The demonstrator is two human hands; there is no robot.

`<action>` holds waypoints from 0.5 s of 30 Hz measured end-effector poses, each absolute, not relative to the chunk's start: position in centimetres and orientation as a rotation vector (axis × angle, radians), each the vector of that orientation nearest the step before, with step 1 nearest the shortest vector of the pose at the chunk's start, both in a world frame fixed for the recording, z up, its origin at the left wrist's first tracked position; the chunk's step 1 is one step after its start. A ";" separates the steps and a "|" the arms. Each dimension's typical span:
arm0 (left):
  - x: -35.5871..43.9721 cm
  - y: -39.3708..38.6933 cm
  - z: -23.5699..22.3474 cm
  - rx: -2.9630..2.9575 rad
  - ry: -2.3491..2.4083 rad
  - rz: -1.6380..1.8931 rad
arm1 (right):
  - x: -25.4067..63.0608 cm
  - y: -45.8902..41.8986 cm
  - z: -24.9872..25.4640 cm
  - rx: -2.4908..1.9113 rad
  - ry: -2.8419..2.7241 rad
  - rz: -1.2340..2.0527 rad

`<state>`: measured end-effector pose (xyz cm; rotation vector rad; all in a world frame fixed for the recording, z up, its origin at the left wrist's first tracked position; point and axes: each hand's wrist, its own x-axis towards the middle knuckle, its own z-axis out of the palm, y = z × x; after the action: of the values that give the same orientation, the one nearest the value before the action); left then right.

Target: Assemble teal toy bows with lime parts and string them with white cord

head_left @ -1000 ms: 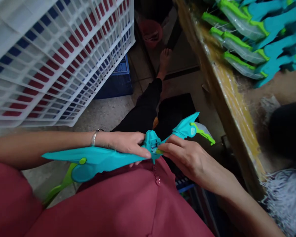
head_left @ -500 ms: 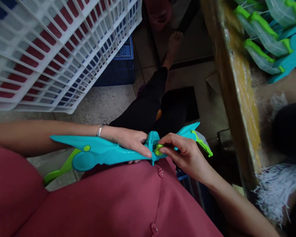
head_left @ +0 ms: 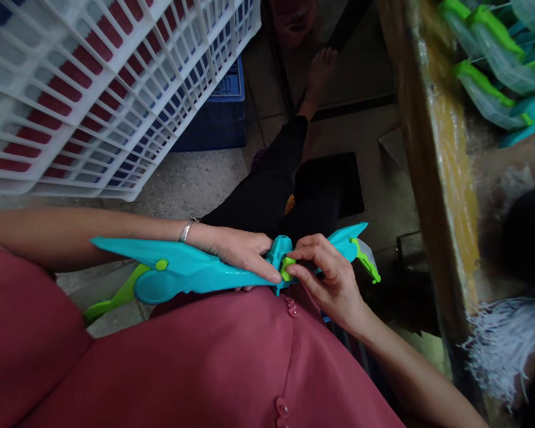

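A long turquoise plastic piece (head_left: 191, 267) with pointed, wing-like ends lies across my lap, against the maroon shirt. My left hand (head_left: 245, 251) is closed around its middle, thumb along the top and fingers mostly hidden beneath. Between the thumb and fingertips of my right hand (head_left: 327, 273) is a small lime-green plastic part (head_left: 287, 268). It sits against the upright turquoise block (head_left: 279, 249) at the centre; how deep it goes I cannot tell. A lime-green arm (head_left: 120, 301) hangs below the left end, and a lime-edged translucent flap (head_left: 366, 260) hangs at the right end.
At upper left stands a white slatted plastic crate (head_left: 116, 95), with a blue crate (head_left: 214, 122) behind it. A worn wooden table edge (head_left: 441, 148) runs down the right, holding several similar turquoise and lime pieces (head_left: 503, 65) and a bundle of white strings (head_left: 512, 345).
The view has shifted slightly. My right hand's fingers have turned a little around the lime-green part, which still sits at the central block. My left hand keeps its hold.
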<state>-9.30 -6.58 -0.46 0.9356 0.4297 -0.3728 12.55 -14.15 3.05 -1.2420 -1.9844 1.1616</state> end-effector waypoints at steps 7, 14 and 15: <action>-8.7 -6.8 -0.3 1.351 0.443 -0.169 | 13.2 -13.9 2.8 -1.250 -1.948 1.211; -7.3 -7.6 1.1 1.465 0.663 -0.307 | 14.4 -11.2 3.6 -1.131 -2.071 1.654; -7.1 -7.8 1.2 1.486 0.700 -0.337 | 14.4 -11.1 3.6 -1.124 -2.086 1.639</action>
<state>-7.09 -7.76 1.18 1.4862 0.6995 -0.3369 14.41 -11.13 3.55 -1.1238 -2.0858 1.6390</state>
